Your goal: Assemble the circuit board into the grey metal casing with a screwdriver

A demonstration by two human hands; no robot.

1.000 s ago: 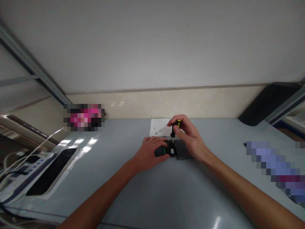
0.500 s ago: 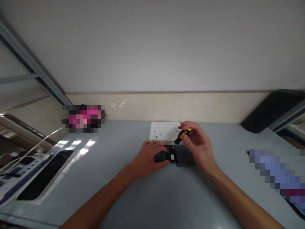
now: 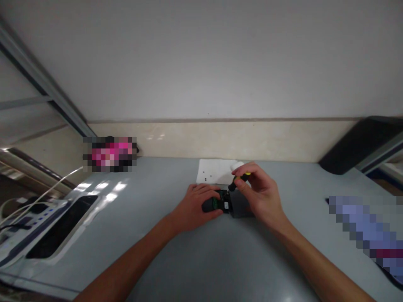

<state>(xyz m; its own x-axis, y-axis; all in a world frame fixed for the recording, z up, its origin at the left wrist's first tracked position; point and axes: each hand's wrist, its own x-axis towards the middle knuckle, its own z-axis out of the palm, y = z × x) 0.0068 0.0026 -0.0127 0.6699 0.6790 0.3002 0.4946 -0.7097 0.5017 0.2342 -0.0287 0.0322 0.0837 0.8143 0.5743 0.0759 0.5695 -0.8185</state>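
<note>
A dark electronic device (image 3: 225, 205) with a green circuit board exposed lies on the grey table. My left hand (image 3: 198, 206) is closed around its left end, fingers along the far edge and thumb along the near one. In my right hand (image 3: 260, 188) is a small black and yellow screwdriver (image 3: 237, 181), pinched by the handle and tilted down toward the device. Its tip is too small to tell whether it touches a screw. A dark grey casing (image 3: 241, 204) forms the device's right part, partly hidden under my right hand.
Behind the device lies a white sheet of paper (image 3: 214, 167) with several tiny dark screws on it. A phone (image 3: 63, 226) and a power strip (image 3: 37, 228) with cables are at the left. A black object (image 3: 355, 147) leans at the back right; blurred-out items sit on both sides.
My right fingers have shifted on the screwdriver's handle, the index finger now reaching farther over it. The left hand keeps its hold on the device, and the whole view shifts slightly.
</note>
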